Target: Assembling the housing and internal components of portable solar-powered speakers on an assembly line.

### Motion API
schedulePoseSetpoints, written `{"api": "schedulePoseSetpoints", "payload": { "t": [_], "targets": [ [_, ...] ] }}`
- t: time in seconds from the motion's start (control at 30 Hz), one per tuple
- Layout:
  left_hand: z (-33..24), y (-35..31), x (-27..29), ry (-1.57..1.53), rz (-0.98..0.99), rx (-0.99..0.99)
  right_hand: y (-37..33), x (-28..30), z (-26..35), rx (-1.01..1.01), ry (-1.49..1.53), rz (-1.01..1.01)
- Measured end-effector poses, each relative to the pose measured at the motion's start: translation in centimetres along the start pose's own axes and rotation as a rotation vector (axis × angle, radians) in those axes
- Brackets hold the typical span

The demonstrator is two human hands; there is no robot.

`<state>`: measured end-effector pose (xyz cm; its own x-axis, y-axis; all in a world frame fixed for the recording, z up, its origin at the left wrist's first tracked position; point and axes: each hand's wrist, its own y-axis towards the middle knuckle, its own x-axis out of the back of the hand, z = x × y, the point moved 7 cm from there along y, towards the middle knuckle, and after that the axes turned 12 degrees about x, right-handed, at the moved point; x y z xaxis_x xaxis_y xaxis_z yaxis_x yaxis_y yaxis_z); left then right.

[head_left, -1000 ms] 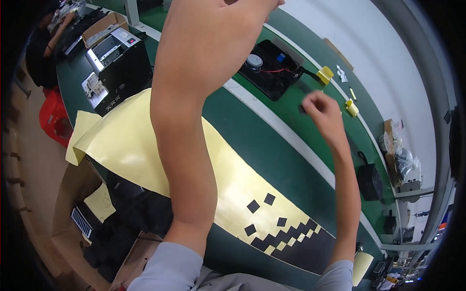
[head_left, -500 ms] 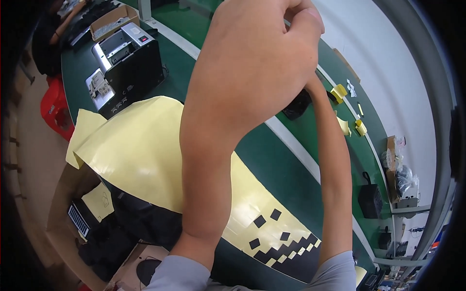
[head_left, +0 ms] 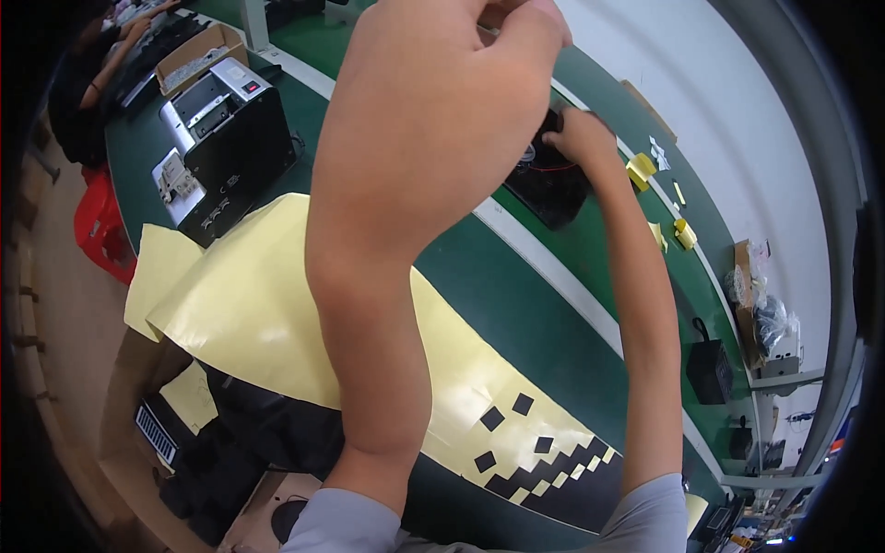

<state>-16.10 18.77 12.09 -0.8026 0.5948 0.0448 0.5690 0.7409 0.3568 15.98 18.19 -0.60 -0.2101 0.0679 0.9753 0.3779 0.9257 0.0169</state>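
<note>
My left hand (head_left: 433, 101) is raised in front of the middle of the view, its thumb and fingers curled together at the top edge; whatever they grip is hidden. Beyond it, my right hand (head_left: 586, 138) pinches the edge of a black, box-like object (head_left: 553, 198) with a red wire, partly covered by my left hand. This object is on or just over the green bench. Under my left forearm stretches a yellow backing sheet (head_left: 249, 295). Several small black diamond-shaped pieces (head_left: 493, 418) and a stepped black strip (head_left: 562, 475) stick to its near end.
A black and silver machine (head_left: 226, 147) stands at the left, before a cardboard box (head_left: 198, 57) of small parts. A person (head_left: 83, 101) works beyond a red stool (head_left: 100, 226). Yellow scraps (head_left: 640, 171) and a black speaker-like box (head_left: 708, 370) lie to the right.
My left hand has shifted left across the view. My right hand, hidden before, now shows on the black object, more of which is visible. The whole scene has moved slightly with the head.
</note>
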Motion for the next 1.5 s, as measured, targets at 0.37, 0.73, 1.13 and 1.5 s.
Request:
{"api": "schedulePoseSetpoints", "payload": {
  "t": [0.37, 0.73, 1.13, 1.5],
  "targets": [
    [-0.7, -0.9, -0.8, 0.078, -0.022, -0.071, 2.4, -6.9, -2.5, 0.241, 0.276, 0.216],
    [-2.4, -0.9, -2.4, 0.095, -0.042, -0.186, -0.1, -7.2, -4.1, 0.155, 0.15, 0.003],
    [-3.5, -1.9, -8.9, 0.213, 0.123, -0.266, -26.1, 0.4, 1.2, 0.881, -0.087, -0.005],
    [-4.7, -19.6, -26.5, 0.58, 1.023, -0.854, -34.7, -2.9, 0.3, 0.984, -0.263, 0.303]
  ]
}}
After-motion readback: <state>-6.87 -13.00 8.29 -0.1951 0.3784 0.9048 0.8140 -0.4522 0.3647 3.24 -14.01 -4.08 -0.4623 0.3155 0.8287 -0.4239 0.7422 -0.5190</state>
